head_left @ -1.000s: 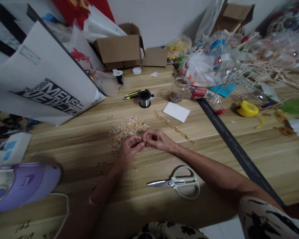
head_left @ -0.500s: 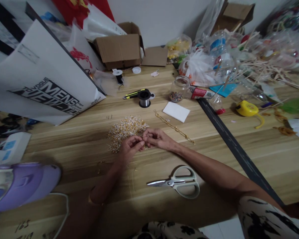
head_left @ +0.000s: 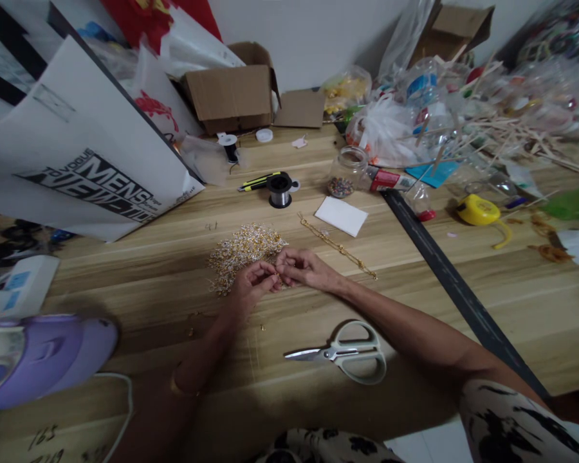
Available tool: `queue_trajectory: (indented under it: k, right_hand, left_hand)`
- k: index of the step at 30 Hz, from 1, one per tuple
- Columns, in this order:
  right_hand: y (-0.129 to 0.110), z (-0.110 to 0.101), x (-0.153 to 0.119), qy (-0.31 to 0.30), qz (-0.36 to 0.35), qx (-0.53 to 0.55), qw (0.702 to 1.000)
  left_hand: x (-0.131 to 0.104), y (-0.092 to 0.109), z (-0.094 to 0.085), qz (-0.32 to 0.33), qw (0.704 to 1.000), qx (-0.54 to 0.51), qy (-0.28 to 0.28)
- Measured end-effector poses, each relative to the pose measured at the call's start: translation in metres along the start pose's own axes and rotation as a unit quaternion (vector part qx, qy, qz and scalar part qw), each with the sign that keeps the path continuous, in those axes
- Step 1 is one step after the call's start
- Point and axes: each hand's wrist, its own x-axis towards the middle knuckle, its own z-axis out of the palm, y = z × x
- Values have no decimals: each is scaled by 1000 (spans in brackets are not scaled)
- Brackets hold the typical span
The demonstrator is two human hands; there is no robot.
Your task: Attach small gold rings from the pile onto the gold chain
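Observation:
My left hand (head_left: 257, 283) and my right hand (head_left: 303, 269) meet at the fingertips, both closed in a pinch. A tiny golden glint shows between them, too small to name. Just behind my left hand lies a heap of gold and silver beaded pieces (head_left: 244, 249) on the wooden table. A gold chain with beads (head_left: 338, 245) stretches out beyond my right hand. Nearer to me rest scissors (head_left: 350, 354) with pale handles, their blades pointing left. A small gold bit (head_left: 263, 328) lies close to my left forearm.
Behind the heap stand a spool of wire (head_left: 280, 191) and a yellow-black cutter knife (head_left: 259, 182). A white card (head_left: 341, 216), a jar of beads (head_left: 346, 173) and a yellow tape measure (head_left: 478, 210) are to the right. A purple appliance (head_left: 62, 357) and a large paper bag (head_left: 96, 141) occupy the left.
My left fingers have shifted very slightly, and a golden glint now shows at the fingertips. Both hands otherwise hold the same place.

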Motion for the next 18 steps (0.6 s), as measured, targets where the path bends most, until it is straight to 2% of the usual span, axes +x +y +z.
queue_trajectory:
  k: [6, 18]
  right_hand:
    - [3, -1, 0, 1, 14, 19, 1000]
    - [-1, -2, 0, -3, -4, 5, 1000]
  left_hand:
    - [-1, 2, 1, 5, 1000, -7, 4]
    - [-2, 7, 2, 2, 1000, 15, 12]
